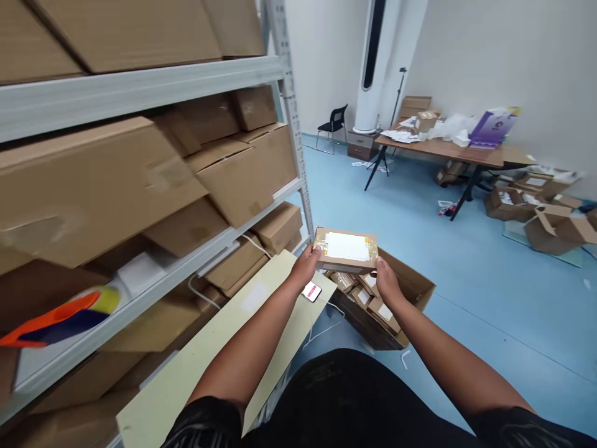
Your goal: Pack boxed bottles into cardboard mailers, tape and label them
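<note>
Small parcel: the small parcel (346, 250) is a flat brown cardboard box with a white label on top and yellowish tape at its ends; I hold it level in front of me, above the open carton on the floor.
Head view, left grip: my left hand (306, 266) is clamped on the parcel's left short end, thumb on top, fingers under.
Head view, right grip: my right hand (386, 281) is clamped on the near right corner, fingers curled beneath the box.
Long axis: the parcel's long side runs left to right across my view, from one hand to the other, so both hands are equally near and share the load.
Direction from grip: the parcel lies just ahead of and between my two hands, its label facing up towards me.
Below: the open carton (410, 292) sits on the blue floor (466, 298) directly under and a little right of the parcel, with more small labelled parcels (373, 302) packed inside.
Left side: the metal shelf rack (291, 124) stands close on my left, loaded with larger brown boxes (242, 174); its upright post is near the parcel's left end.
Near my left wrist: a pale flat board (224, 354) leans out from the rack, with a phone (311, 291) lying on it just below my left hand.
Far off: a worktop (448, 150) with boxes and papers stands well apart, across the room.
</note>
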Available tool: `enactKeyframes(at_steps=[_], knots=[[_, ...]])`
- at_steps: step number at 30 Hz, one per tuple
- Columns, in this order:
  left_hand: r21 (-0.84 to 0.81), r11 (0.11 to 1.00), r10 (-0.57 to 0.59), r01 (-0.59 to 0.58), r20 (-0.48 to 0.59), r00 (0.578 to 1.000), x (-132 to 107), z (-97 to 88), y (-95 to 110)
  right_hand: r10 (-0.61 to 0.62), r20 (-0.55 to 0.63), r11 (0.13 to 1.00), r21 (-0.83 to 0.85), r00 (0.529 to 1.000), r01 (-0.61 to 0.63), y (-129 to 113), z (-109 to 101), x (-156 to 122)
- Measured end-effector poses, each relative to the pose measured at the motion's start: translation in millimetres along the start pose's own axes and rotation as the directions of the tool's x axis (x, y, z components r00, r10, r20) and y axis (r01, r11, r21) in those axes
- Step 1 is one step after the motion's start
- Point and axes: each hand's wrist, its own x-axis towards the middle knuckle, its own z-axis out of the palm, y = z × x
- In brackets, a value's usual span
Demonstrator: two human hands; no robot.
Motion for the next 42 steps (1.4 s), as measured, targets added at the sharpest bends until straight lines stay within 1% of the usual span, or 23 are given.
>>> enactKeyframes(at_steps=[2, 4, 7, 9, 10, 12, 13, 15, 17, 19, 21, 24, 27, 30, 32, 35, 37, 40, 42], knots=[[0.003, 1.0, -0.017, 0.017, 0.056, 0.998, 21.5, 34.0, 6.7, 0.047, -0.062, 0.998, -0.037, 0.997, -0.049, 13.8, -28.4, 5.9], [0.014, 0.999, -0.032, 0.03, 0.103, 0.994, 38.9, 61.9, 9.7, 0.081, -0.111, 0.994, -0.065, 0.99, -0.089, 25.0, -50.0, 8.2], [0.037, 0.999, -0.039, 0.033, 0.181, 0.983, 60.4, 92.0, 9.9, 0.12, -0.171, 0.987, -0.09, 0.978, -0.137, 40.1, -71.0, 9.0], [0.076, 0.996, -0.059, 0.044, 0.205, 0.977, 72.3, 104.2, 8.0, 0.165, -0.183, 0.974, -0.124, 0.969, -0.189, 51.6, -79.4, 10.4], [0.102, 0.994, -0.069, 0.049, 0.194, 0.979, 77.1, 107.9, 6.4, 0.193, -0.183, 0.963, -0.151, 0.964, -0.221, 58.0, -82.5, 11.4], [0.141, 0.988, -0.08, 0.06, 0.145, 0.986, 83.5, 109.5, 1.3, 0.256, -0.187, 0.934, -0.205, 0.948, -0.292, 70.9, -87.0, 13.5], [0.142, 0.988, -0.081, 0.062, 0.128, 0.989, 84.6, 107.3, -2.3, 0.284, -0.192, 0.919, -0.225, 0.939, -0.324, 76.9, -88.4, 14.2], [0.11, 0.992, -0.069, 0.054, 0.133, 0.989, 81.2, 96.6, -11.6, 0.309, -0.197, 0.9, -0.254, 0.931, -0.353, 86.7, -89.4, 13.8], [0.076, 0.996, -0.053, 0.042, 0.146, 0.988, 70.1, 78.0, -22.9, 0.286, -0.192, 0.901, -0.281, 0.939, -0.332, 92.9, -87.1, 10.5], [0.054, 0.998, -0.041, 0.034, 0.128, 0.991, 51.7, 53.1, -35.1, 0.264, -0.181, 0.901, -0.303, 0.947, -0.309, 96.5, -80.3, 4.6], [0.027, 0.999, -0.047, 0.045, 0.085, 0.995, 27.6, 23.8, -47.8, 0.284, -0.157, 0.894, -0.314, 0.946, -0.32, 98.7, -68.3, -3.0], [-0.022, 0.997, -0.08, 0.08, 0.012, 0.997, -13.7, -24.3, -69.1, 0.308, -0.11, 0.878, -0.35, 0.945, -0.327, 98.3, -40.1, -15.4], [-0.052, 0.989, -0.145, 0.141, -0.078, 0.986, -55.6, -71.4, -95.6, 0.27, -0.026, 0.887, -0.382, 0.962, -0.26, 88.6, -2.3, -25.9], [-0.116, 0.969, -0.238, 0.22, -0.18, 0.954, -95.7, -109.2, -124.3, 0.218, 0.079, 0.902, -0.396, 0.973, -0.17, 70.1, 38.9, -32.2], [-0.18, 0.946, -0.31, 0.271, -0.246, 0.918, -121.8, -125.9, -140.5, 0.166, 0.158, 0.915, -0.394, 0.973, -0.092, 57.4, 64.7, -33.1], [-0.247, 0.913, -0.397, 0.326, -0.346, 0.85, -159.8, -137.0, -157.4, 0.089, 0.306, 0.938, -0.345, 0.948, 0.024, 44.0, 96.9, -28.1], [-0.269, 0.9, -0.43, 0.343, -0.416, 0.802, -184.1, -135.6, -165.2, 0.049, 0.42, 0.953, -0.291, 0.906, 0.083, 39.3, 113.7, -21.0], [-0.3, 0.884, -0.467, 0.36, -0.514, 0.719, -218.9, -120.8, -174.8, 0.008, 0.573, 0.961, -0.231, 0.82, 0.152, 36.9, 133.3, -6.4], [-0.335, 0.866, -0.501, 0.372, -0.572, 0.65, -240.8, -102.0, -179.2, -0.009, 0.647, 0.96, -0.208, 0.763, 0.188, 38.2, 142.8, 3.8]])
